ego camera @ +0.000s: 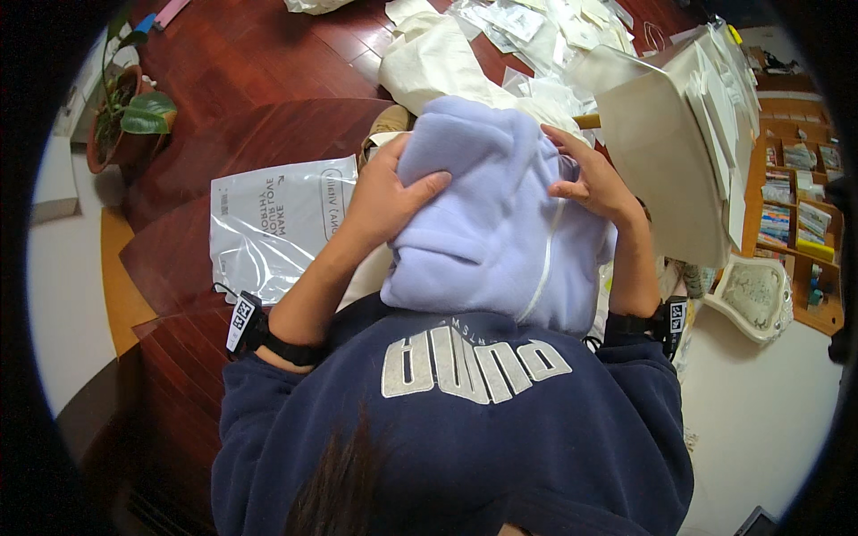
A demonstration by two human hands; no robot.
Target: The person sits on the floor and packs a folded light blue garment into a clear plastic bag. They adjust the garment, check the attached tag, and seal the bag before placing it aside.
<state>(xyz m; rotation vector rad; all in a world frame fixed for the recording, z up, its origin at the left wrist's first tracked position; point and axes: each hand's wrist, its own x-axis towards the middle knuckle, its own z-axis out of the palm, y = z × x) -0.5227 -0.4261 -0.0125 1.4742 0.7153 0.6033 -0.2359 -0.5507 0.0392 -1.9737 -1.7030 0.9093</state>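
A folded lavender fleece garment [482, 221] with a white zip lies across my lap. My left hand [395, 191] holds its left edge, the thumb on top and the fingers out of sight beneath. Over the garment's upper right edge, my right hand [590, 174] is curved with thumb and fingers apart; whether it grips any cloth cannot be told. A glossy white plastic mailing bag [268, 221] with printed writing lies to the left, near my left forearm.
Cream cloth [442, 67] and a pile of clear plastic packets [529, 33] lie on the red wooden floor [268, 53] ahead. A cream box-like holder with papers [657, 147] stands at right, near an ornate white-framed piece [754, 298]. A potted plant [120, 127] is at far left.
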